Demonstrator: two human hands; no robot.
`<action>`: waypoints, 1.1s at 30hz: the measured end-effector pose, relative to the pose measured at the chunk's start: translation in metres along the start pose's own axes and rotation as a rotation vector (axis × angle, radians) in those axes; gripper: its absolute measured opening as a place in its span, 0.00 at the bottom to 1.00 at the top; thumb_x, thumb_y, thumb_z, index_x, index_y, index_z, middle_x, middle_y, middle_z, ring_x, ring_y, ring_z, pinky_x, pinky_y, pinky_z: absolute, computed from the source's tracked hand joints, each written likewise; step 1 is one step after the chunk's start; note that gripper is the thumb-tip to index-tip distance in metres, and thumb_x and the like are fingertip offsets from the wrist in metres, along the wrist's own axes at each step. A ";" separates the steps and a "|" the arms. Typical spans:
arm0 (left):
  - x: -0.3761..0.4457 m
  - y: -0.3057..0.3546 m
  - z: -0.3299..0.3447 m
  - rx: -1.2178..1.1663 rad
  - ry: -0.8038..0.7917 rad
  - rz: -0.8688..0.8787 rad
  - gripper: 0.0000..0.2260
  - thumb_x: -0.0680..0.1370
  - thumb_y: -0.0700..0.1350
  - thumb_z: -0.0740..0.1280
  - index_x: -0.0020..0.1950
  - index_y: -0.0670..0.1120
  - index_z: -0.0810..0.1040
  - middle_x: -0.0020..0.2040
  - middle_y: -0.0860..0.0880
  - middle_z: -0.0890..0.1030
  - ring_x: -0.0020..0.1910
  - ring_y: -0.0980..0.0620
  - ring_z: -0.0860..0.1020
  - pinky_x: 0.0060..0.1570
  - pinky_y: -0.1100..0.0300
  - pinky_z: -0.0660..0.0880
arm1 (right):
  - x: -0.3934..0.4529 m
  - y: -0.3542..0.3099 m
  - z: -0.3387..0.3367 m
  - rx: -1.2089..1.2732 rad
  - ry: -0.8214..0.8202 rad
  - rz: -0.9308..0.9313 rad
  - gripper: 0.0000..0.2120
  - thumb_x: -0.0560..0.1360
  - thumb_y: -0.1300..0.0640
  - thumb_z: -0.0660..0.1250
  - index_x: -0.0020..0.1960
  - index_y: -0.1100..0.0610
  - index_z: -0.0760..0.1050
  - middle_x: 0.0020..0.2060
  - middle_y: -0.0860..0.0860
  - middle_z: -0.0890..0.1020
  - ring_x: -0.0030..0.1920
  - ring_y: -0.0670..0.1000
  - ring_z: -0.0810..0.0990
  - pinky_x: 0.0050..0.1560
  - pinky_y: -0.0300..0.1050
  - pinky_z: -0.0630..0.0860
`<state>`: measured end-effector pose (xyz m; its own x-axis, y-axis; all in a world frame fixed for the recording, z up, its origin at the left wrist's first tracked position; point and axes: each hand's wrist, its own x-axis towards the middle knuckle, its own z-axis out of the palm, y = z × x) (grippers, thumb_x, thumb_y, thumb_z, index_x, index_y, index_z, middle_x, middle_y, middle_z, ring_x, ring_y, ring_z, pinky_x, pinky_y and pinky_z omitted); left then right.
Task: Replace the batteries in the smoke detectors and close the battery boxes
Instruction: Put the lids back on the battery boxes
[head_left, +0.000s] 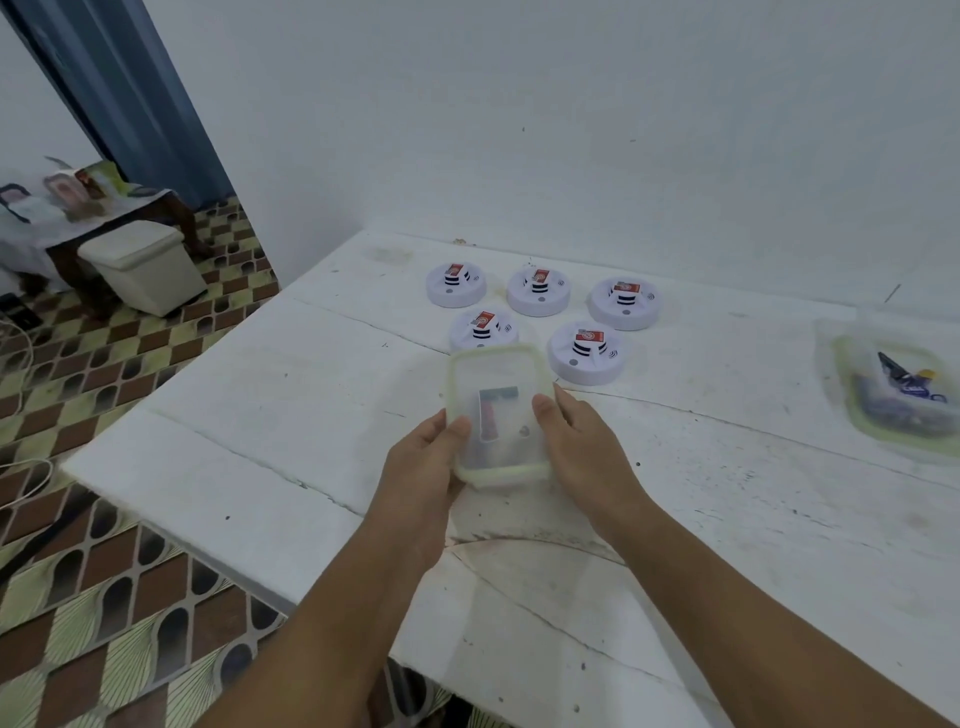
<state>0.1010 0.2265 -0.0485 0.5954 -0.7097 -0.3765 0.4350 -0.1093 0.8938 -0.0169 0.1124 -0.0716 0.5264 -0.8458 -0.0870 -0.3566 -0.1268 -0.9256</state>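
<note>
Several white round smoke detectors (587, 352) with red labels on top lie in two rows on the white table (260, 395). In front of them is a clear plastic battery box (496, 379) with a pale green rim and lid, a dark and red battery visible inside. My left hand (423, 467) grips its left side with the thumb on the lid. My right hand (582, 441) holds its right side, thumb on top. A second clear box (893, 395) with dark blue batteries sits at the far right.
The table meets a white wall at the back. Its left edge drops to a patterned tile floor. A cream stool (145, 265) and a cluttered low table (67, 208) stand far left by a blue curtain.
</note>
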 end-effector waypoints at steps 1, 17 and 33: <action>0.000 -0.001 0.000 0.005 -0.008 0.009 0.10 0.85 0.42 0.64 0.63 0.45 0.83 0.54 0.48 0.88 0.50 0.52 0.87 0.40 0.62 0.82 | 0.000 -0.001 -0.001 0.000 0.004 0.007 0.19 0.85 0.43 0.54 0.60 0.54 0.77 0.55 0.55 0.84 0.56 0.53 0.81 0.62 0.54 0.77; 0.001 -0.001 0.000 0.122 -0.034 0.135 0.09 0.85 0.44 0.65 0.61 0.50 0.84 0.54 0.53 0.88 0.53 0.54 0.86 0.45 0.63 0.82 | -0.014 0.006 0.000 0.074 0.144 0.082 0.22 0.81 0.34 0.59 0.66 0.44 0.80 0.57 0.40 0.85 0.59 0.44 0.81 0.64 0.52 0.78; 0.012 0.004 -0.012 0.262 -0.080 0.102 0.09 0.83 0.46 0.68 0.62 0.48 0.84 0.54 0.52 0.88 0.54 0.53 0.86 0.46 0.62 0.82 | -0.017 -0.001 -0.009 -0.024 0.114 0.043 0.17 0.84 0.42 0.60 0.51 0.55 0.78 0.45 0.47 0.82 0.46 0.48 0.79 0.46 0.45 0.74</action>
<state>0.1177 0.2256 -0.0528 0.5676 -0.7775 -0.2706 0.1806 -0.2031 0.9624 -0.0324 0.1222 -0.0662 0.4197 -0.9039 -0.0828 -0.3963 -0.1004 -0.9126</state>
